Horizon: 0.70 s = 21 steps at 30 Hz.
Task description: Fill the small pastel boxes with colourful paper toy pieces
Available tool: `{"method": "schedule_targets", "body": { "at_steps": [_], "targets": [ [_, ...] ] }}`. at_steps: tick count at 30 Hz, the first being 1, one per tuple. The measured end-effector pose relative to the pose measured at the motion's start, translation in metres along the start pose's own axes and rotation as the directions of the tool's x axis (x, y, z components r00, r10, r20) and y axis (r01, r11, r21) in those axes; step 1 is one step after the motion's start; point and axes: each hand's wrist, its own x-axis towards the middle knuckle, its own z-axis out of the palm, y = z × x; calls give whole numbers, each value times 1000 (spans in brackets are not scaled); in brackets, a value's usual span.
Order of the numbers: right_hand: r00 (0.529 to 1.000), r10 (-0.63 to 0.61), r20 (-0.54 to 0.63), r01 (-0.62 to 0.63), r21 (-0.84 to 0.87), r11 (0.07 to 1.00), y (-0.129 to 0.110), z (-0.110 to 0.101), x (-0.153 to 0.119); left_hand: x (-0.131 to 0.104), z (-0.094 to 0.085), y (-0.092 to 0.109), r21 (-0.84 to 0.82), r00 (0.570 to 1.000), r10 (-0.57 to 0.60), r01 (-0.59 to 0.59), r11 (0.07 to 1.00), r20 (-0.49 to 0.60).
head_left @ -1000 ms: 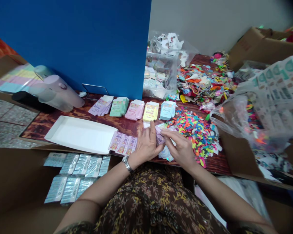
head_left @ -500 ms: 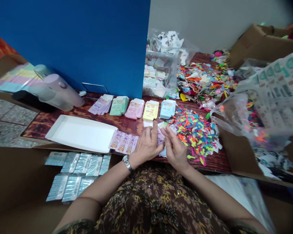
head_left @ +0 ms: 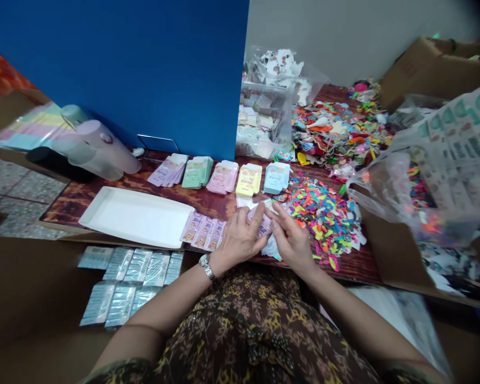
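Observation:
A small purple carton is held between my two hands at the table's front edge. My left hand is closed around its left side, the watch wrist below. My right hand pinches at its right end, thumb and forefinger by the upper edge; the exact contact is partly hidden. Left of my left hand lie several purple printed boxes in an overlapping row, partly covered by that hand. White, lacy-edged pieces lie just beyond the hands, and pale ones lie beneath them.
Flat carton stacks in lilac, green, pink, yellow and blue line the back. A white tray lies left. Bright small pieces are heaped right, with a plastic bin behind. Wrapped blue packs sit below.
My right hand's fingers have shifted at the carton's upper end, with the forefinger now reaching further across it. My left hand keeps its hold. The whole view has shifted slightly.

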Motion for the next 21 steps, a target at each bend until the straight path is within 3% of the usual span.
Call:
{"method": "schedule_targets", "body": {
  "at_steps": [4, 9, 12, 16, 21],
  "targets": [
    [997, -60, -50, 55, -98, 994, -5, 9, -8, 0, 2, 1, 39, 1000, -13, 12, 999, 18],
    [979, -167, -117, 149, -148, 978, -2, 23, -9, 2, 0, 2, -30, 997, -50, 52, 998, 64],
    [993, -72, -98, 68, -44, 997, 9, 23, -5, 3, -5, 4, -144, 988, -86, 104, 984, 128],
    [999, 48, 23, -50, 107, 993, 29, 17, -7, -9, -12, 8, -234, 971, -99, 150, 961, 218],
    [981, 157, 114, -155, -31, 987, 44, 24, -27, -36, -11, 7, -131, 950, -127, 170, 977, 286]
  ]
}}
